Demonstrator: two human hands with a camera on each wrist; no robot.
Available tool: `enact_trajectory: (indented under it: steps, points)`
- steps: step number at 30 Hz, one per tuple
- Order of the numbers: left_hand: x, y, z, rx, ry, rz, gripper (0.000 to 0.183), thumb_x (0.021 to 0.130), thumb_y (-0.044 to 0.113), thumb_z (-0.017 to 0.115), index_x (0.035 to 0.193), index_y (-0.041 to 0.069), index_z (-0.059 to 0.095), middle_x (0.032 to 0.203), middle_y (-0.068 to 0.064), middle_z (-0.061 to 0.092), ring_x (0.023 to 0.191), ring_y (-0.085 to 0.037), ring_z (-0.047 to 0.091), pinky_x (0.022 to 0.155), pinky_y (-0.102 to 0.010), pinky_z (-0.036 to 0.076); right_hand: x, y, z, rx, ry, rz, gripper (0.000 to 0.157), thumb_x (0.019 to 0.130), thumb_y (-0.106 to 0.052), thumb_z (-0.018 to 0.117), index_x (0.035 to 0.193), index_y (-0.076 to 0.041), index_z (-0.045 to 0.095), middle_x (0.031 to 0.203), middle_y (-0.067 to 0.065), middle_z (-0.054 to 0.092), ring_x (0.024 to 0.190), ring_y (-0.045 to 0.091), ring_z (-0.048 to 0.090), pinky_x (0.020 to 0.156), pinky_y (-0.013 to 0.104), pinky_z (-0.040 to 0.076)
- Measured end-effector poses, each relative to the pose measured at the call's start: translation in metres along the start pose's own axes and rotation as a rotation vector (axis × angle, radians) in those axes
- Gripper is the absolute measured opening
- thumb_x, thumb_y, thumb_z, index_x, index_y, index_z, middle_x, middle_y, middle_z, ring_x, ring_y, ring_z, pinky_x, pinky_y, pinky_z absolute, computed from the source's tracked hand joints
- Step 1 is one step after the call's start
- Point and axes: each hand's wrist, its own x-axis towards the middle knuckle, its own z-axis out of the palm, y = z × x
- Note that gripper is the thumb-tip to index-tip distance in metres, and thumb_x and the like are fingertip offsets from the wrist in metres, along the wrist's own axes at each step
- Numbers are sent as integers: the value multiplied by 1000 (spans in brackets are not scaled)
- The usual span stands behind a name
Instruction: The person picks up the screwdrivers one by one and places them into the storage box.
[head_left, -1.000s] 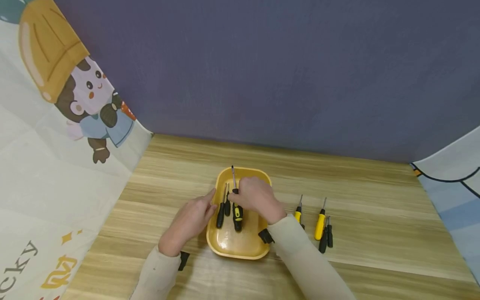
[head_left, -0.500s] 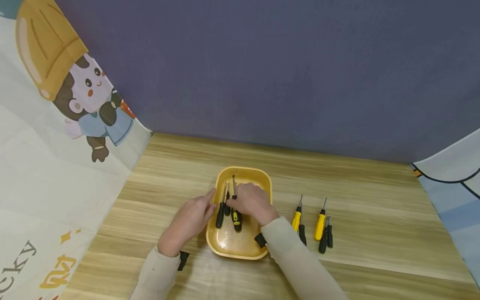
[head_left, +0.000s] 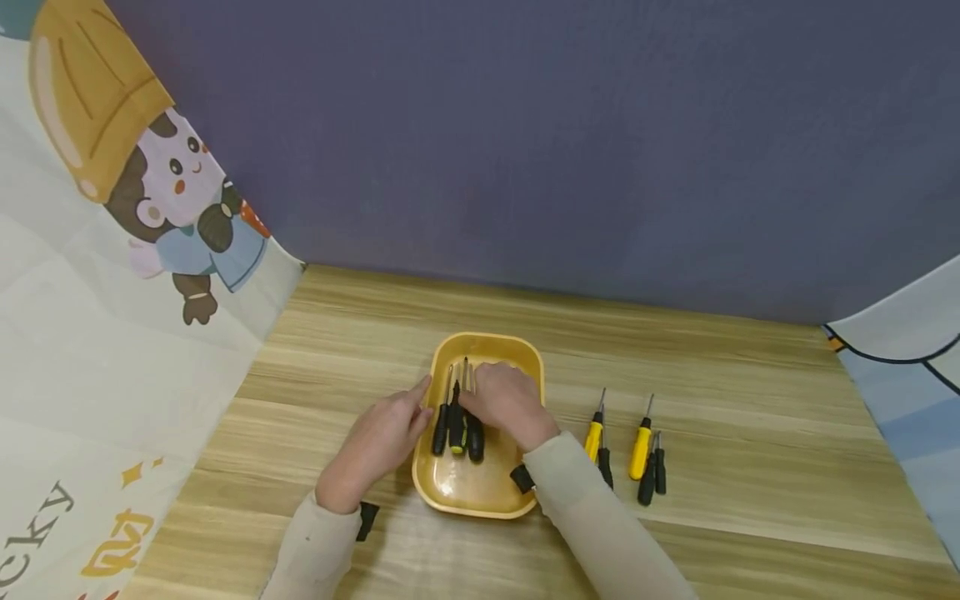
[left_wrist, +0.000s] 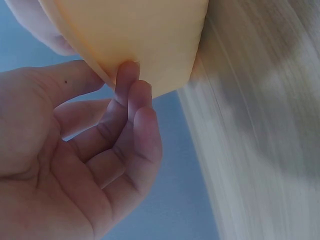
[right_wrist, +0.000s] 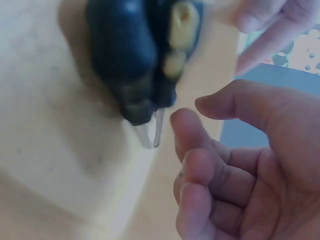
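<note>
Left grip (head_left: 378, 437): yellow tray (head_left: 495, 487) pinched at nine-o'clock rim. Right grip (head_left: 512, 402): narrowly parted, fingers loosely curled. Contents: screwdrivers (head_left: 457, 427), laid toward nine o'clock.

Smooth, glossy plastic is seen in the tray (head_left: 480, 487), where light is mirrored. Dark plastic-looking handles (right_wrist: 122, 50) are tipped with shiny metal shafts (right_wrist: 159, 127). The surface (head_left: 750, 442) is patterned with wood grain and given a slight sheen; the sleeves (head_left: 603, 512) are made of matt cloth.
</note>
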Motion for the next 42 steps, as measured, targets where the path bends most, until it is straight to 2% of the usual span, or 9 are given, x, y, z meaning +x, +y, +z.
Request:
enact_trajectory:
  steps: [7,10,13,19,22,27,31,35,42]
  points:
    - [-1,-1,0,-5,-9,-8,53,98,14,66,145,-4,48,68,8,50,54,-7,44,51,-25,42,-14,-4,-19,7,-14,4,45,96,-35,62,57,-15,54,47,-5,39,40,10,37,39,26,33]
    - [-1,0,0,-11,-5,-9,53,98,14,66,145,-4,49,67,7,50,54,-7,44,51,-25,43,-24,-4,-30,9,14,-5,43,96,-35,61,59,-15,52,48,-4,39,41,10,37,38,26,32]
    - [-1,0,0,-12,-9,-15,54,98,15,66,145,-3,48,67,8,50,54,-6,45,51,-25,44,-36,1,-37,6,64,-9,36,96,-34,61,66,-14,56,54,-3,44,45,12,40,40,28,33]
    - [-1,1,0,-16,-16,-29,54,98,15,66,145,-3,47,68,7,52,54,-7,45,52,-24,44,-60,19,-48,35,127,8,24,97,-34,63,95,-10,67,66,-1,54,50,14,49,43,28,39]
    - [-1,1,1,-15,-19,-28,54,98,16,66,145,-3,47,68,7,52,54,-7,45,51,-24,44,-71,30,-50,26,153,20,24,97,-34,64,96,-10,67,63,-1,53,48,14,47,41,28,38]
    - [-2,2,0,-15,-21,-30,54,98,16,65,146,-3,47,68,8,50,54,-7,45,51,-24,44,-84,53,-45,-7,183,25,24,97,-32,65,95,-9,66,59,-2,50,46,14,46,41,29,37]
    - [-3,2,-1,-15,-14,-31,55,98,15,66,146,-4,47,69,7,51,56,-7,45,53,-24,44,-92,75,-36,14,182,30,25,98,-30,63,98,-5,66,55,-2,48,43,13,45,41,29,37]
    - [-2,2,-1,-10,-18,-30,55,99,17,65,146,-3,46,70,7,53,57,-7,46,54,-24,45,-99,98,-28,60,167,76,24,97,-27,62,95,-4,65,58,0,49,44,14,45,42,30,38]
    - [-1,3,0,-10,-14,-32,55,98,16,66,146,-3,47,70,7,52,57,-7,46,54,-25,45,-111,132,-15,63,131,173,23,96,-27,63,86,-6,61,62,1,49,49,17,45,45,31,37]
